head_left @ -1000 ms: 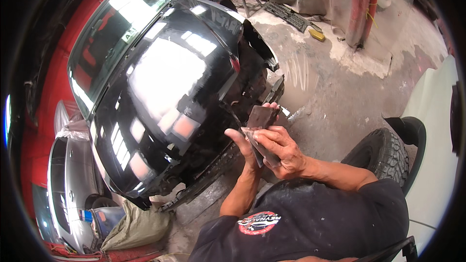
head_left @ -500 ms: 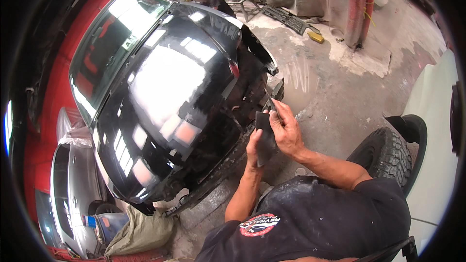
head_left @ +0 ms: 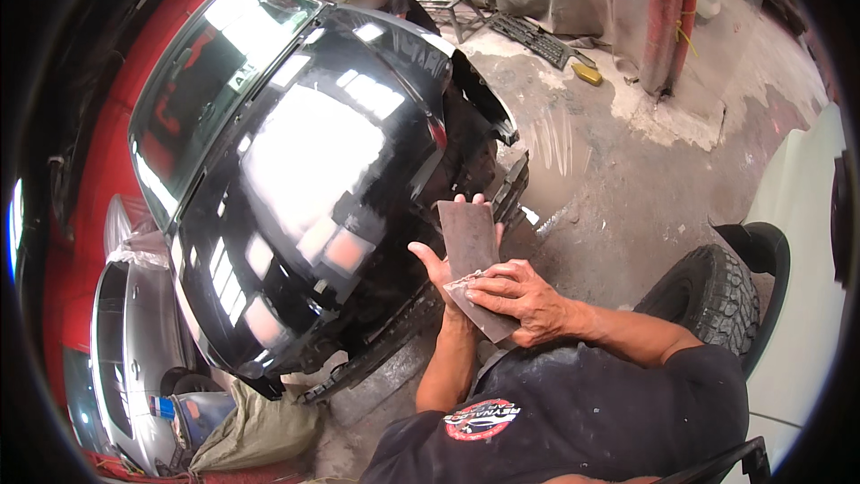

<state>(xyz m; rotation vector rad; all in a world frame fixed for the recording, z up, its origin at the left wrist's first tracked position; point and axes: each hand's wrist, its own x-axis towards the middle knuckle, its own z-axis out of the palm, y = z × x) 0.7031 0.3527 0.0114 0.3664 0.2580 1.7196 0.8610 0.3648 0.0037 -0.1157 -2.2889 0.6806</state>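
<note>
Our left hand (head_left: 437, 267) lay palm up and spread wide, thumb out to the left, bearing a grey plate (head_left: 468, 237). Our right hand (head_left: 533, 305) pinched a second plate (head_left: 491, 324) slantwise over its near end, pale paste (head_left: 461, 280) along the edge. On the patchy concrete floor (head_left: 618, 224) we had a glossy black car (head_left: 305, 139) to the left, a tyre (head_left: 708, 291) to the right. Near left, a blue container (head_left: 202, 414) stood beside an olive sack (head_left: 260, 435); their contents we couldn't tell.
</note>
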